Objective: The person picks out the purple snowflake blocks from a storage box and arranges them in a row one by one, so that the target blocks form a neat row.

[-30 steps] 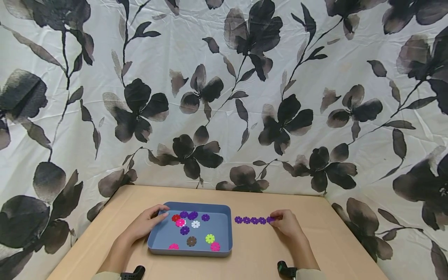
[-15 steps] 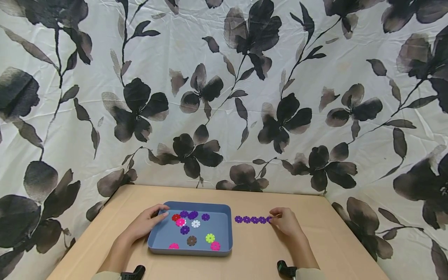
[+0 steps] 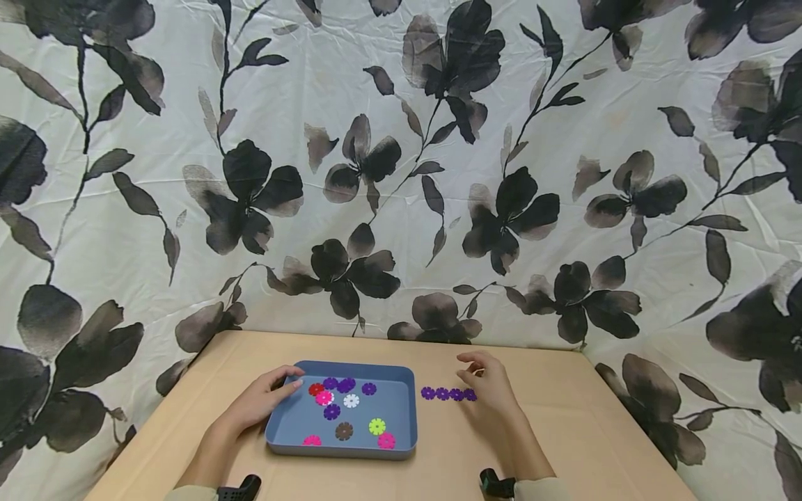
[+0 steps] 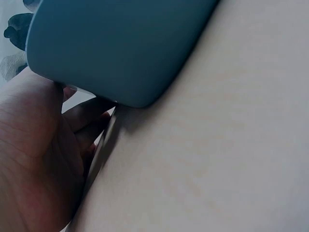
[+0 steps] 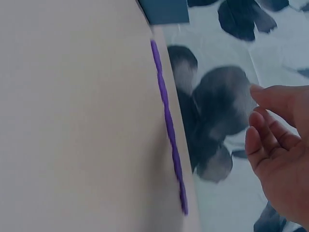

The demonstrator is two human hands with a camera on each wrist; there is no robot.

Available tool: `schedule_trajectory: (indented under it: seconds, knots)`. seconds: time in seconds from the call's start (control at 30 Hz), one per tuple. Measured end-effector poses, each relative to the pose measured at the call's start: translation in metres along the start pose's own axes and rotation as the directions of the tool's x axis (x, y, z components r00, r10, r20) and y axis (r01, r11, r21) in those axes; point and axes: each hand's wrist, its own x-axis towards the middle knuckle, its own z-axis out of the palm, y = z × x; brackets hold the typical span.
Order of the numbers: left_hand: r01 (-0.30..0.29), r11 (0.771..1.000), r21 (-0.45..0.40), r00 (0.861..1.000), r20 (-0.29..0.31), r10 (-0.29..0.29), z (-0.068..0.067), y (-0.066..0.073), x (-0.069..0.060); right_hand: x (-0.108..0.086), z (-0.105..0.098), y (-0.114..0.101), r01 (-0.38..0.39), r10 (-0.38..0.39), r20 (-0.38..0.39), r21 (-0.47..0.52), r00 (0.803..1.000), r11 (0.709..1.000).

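A row of purple flower-shaped discs [image 3: 443,394] lies on the table to the right of the blue tray [image 3: 410,417]; the right wrist view shows the purple row [image 5: 168,121] nearly edge-on. Above the table near the row's right end is my right hand [image 3: 491,386], its fingers loosely bent and nothing seen in them; the right wrist view shows the same hand [image 5: 282,145] apart from the row. My left hand [image 3: 260,400] grips the tray's left wall, thumb at the rim. In the left wrist view, that hand [image 4: 43,145] is against the tray [image 4: 116,53].
Inside the tray are loose discs: purple ones [image 3: 347,385], a red one [image 3: 315,390], a white one [image 3: 351,401], a brown one [image 3: 344,431], a lime one [image 3: 377,426] and pink ones [image 3: 386,441]. A floral cloth [image 3: 432,174] hangs behind the table [image 3: 564,417].
My right hand has let go of the row's right end, risen off it and moved a little left and away from me. The left hand and the tray have stayed put.
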Motion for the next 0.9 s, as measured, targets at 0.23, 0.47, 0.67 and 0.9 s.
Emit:
schedule_trajectory:
  seconds: [0.23, 0.47, 0.67, 0.9]
  knots:
    - [-0.011, 1.000, -0.016, 1.000, 0.002, 0.011, 0.002, -0.001, 0.001, 0.001, 0.021, -0.017, 0.032, -0.034, 0.051, 0.034, 0.998, 0.999]
    - [-0.004, 1.000, -0.007, 1.000, -0.006, 0.004, 0.002, -0.001, 0.001, 0.001, 0.041, -0.030, 0.090, -0.096, 0.088, 0.071, 0.992, 0.993]
    - [0.009, 1.000, -0.002, 1.000, -0.011, -0.009, 0.002, -0.001, 0.001, 0.001, 0.057, -0.044, 0.123, -0.135, 0.132, 0.093, 0.982, 0.988]
    - [0.012, 1.000, -0.004, 1.000, -0.015, -0.012, 0.003, 0.002, 0.001, 0.003, 0.081, -0.054, 0.132, -0.151, 0.202, 0.104, 0.968, 0.986]
